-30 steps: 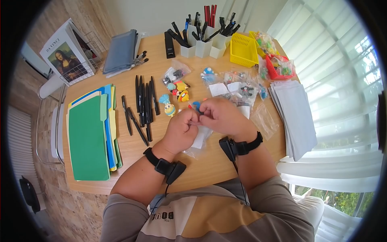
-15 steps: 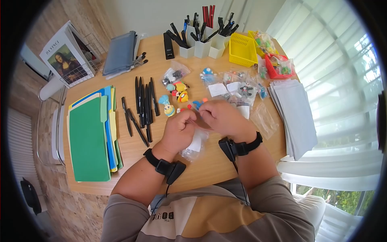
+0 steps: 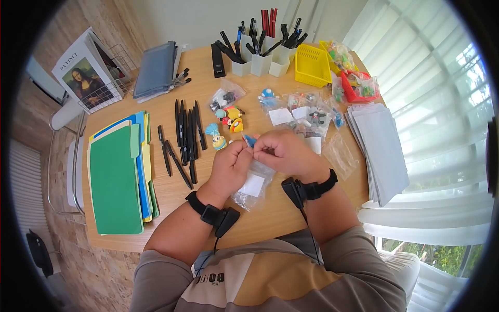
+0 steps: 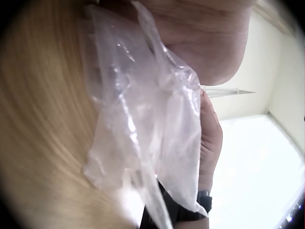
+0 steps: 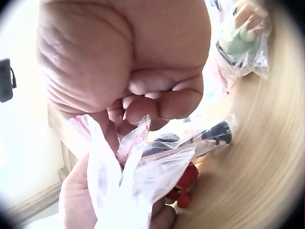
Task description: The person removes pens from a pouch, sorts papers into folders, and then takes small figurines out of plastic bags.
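A clear plastic bag (image 3: 255, 179) with a white label hangs between the two hands over the table, its lower end towards the person. The left hand (image 3: 229, 169) pinches the bag's upper edge with thumb and curled fingers. Touching it, the right hand (image 3: 283, 152) has its fingers curled at the same edge. In the left wrist view the bag (image 4: 143, 105) hangs crumpled below the palm. The right wrist view has the bag's edges (image 5: 138, 171) parted under the curled fingers, with a red toy (image 5: 188, 176) behind. Something blue (image 3: 250, 140) shows just beyond the fingertips.
Small toys (image 3: 234, 124) and black pens (image 3: 189, 135) lie left of the hands. Bagged toys (image 3: 314, 115) and an empty bag (image 3: 341, 157) lie right. Around them are folders (image 3: 115, 179), white envelopes (image 3: 379, 151), pen holders (image 3: 261, 63), a yellow basket (image 3: 313, 67) and a red basket (image 3: 358, 88).
The hands have drawn together at the bag's top. The bag hangs lower and flatter, its white label showing more plainly than before.
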### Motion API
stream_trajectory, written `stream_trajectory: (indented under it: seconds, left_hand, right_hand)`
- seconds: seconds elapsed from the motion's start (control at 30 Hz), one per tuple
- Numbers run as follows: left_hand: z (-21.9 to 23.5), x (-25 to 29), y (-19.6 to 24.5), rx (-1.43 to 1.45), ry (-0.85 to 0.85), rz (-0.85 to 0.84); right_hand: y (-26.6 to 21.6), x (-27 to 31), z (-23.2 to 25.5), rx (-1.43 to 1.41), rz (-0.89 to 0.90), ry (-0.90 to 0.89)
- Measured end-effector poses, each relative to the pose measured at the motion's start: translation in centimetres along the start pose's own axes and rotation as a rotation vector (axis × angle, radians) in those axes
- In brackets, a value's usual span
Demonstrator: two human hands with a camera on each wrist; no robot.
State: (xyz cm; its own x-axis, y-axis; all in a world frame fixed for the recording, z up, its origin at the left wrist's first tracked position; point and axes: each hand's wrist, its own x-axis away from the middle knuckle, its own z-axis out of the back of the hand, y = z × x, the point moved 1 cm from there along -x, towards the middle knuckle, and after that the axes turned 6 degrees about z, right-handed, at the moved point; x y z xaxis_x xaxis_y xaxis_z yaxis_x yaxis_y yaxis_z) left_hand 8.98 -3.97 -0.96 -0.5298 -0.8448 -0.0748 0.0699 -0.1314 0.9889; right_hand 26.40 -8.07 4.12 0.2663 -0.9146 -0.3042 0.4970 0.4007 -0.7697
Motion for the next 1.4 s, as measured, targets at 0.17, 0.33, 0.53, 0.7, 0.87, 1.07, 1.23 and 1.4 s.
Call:
stream_trajectory:
  seconds: [0.17, 0.33, 0.53, 0.7, 0.87, 1.07, 1.23, 1.4]
  left_hand:
    - [0.3, -0.2, -0.7, 0.06, -0.046, 0.056]
    - [0.4, -0.3, -1.1, 0.094, -0.042, 0.105]
    - [0.2, -0.4, -1.4, 0.137, -0.033, 0.117]
    - [0.2, -0.3, -1.0, 0.09, -0.044, 0.116]
    - [0.4, -0.3, -1.2, 0.053, -0.048, 0.112]
    - [0.1, -0.4, -1.7, 0.153, -0.084, 0.136]
    - [0.0, -0.3, -1.8, 0.153, -0.066, 0.134]
    - [0.2, -0.5, -1.7, 0.145, -0.082, 0.134]
  right_hand:
    - [-0.1, 0.0, -0.4, -0.005, -0.048, -0.046]
    - [0.1, 0.1, -0.5, -0.03, -0.056, -0.086]
    - [0.2, 0.1, -0.5, -0.048, 0.014, -0.071]
    - [0.2, -0.1, -0.3, -0.03, 0.059, -0.083]
    - [0.1, 0.2, -0.5, -0.011, 0.006, -0.088]
    - [-0.5, -0.1, -0.2, -0.075, -0.098, -0.045]
    - [0.0, 0.0, -0.6, -0.119, -0.09, -0.002]
    - [0.4, 0.0, -0.6, -0.097, -0.042, 0.014]
